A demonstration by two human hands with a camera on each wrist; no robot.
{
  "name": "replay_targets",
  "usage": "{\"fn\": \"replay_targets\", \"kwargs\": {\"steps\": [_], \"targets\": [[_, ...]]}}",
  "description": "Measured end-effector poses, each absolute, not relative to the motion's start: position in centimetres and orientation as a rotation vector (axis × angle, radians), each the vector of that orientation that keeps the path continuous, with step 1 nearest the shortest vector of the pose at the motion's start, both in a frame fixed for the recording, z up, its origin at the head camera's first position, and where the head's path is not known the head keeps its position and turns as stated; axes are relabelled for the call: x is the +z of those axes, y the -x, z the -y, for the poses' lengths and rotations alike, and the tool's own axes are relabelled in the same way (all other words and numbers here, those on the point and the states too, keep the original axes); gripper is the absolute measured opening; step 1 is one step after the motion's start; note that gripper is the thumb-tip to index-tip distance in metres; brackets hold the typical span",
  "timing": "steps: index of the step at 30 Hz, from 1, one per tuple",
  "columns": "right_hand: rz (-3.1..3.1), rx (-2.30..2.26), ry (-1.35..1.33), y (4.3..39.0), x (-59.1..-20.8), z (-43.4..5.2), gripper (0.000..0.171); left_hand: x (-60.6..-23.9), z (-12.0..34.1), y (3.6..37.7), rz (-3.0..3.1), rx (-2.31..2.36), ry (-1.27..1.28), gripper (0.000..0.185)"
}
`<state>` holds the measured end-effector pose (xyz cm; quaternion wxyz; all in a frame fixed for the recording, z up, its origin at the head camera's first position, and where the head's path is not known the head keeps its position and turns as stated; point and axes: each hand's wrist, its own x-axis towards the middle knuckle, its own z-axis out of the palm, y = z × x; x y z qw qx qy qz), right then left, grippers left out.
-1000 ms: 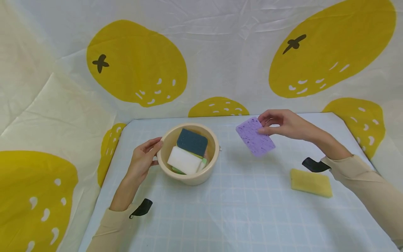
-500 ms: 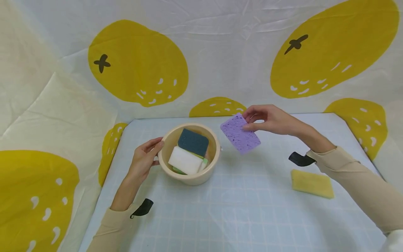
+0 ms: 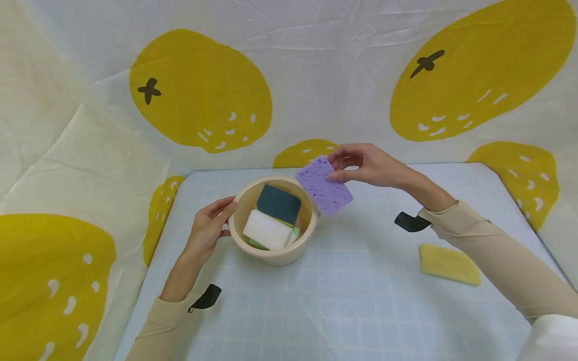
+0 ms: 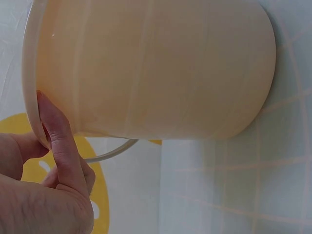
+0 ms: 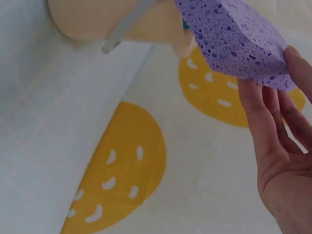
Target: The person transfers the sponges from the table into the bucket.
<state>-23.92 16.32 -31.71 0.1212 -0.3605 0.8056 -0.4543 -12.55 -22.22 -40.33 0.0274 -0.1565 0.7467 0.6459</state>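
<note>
A purple, pitted sponge is pinched between the thumb and fingers of my right hand, held in the air at the bucket's right rim. In the right wrist view the sponge tilts in front of the bucket. My left hand grips the left rim of the cream bucket; the left wrist view has its fingers under the rim lip. Inside the bucket lie a dark teal scouring pad, a white sponge and some green and yellow pieces, partly covered.
A yellow sponge lies on the right of the table, below the right forearm. The pale blue gridded tabletop meets a fabric backdrop printed with yellow fruit. The bucket's handle hangs behind it.
My right hand has carried the purple sponge leftward and slightly up, from beside the bucket to its right rim. The left hand keeps its grip, and the bucket stays in place.
</note>
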Motion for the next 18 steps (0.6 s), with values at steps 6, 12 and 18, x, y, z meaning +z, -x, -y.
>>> {"fn": "replay_targets", "kwargs": {"steps": [6,12,18], "targets": [[-2.296,-1.377,1.079,24.1,-31.6,-14.8,0.032,-40.3,22.1,12.5,-2.304,1.996,0.483,0.053],[-2.255,-1.400,1.128,24.6,-32.1,-13.0,0.035,-40.2,22.0,12.5,-2.302,1.992,0.499,0.052],[-2.222,-1.426,1.188,24.8,-32.6,-11.3,0.034,-40.2,22.0,12.5,-2.299,1.990,0.514,0.050]]}}
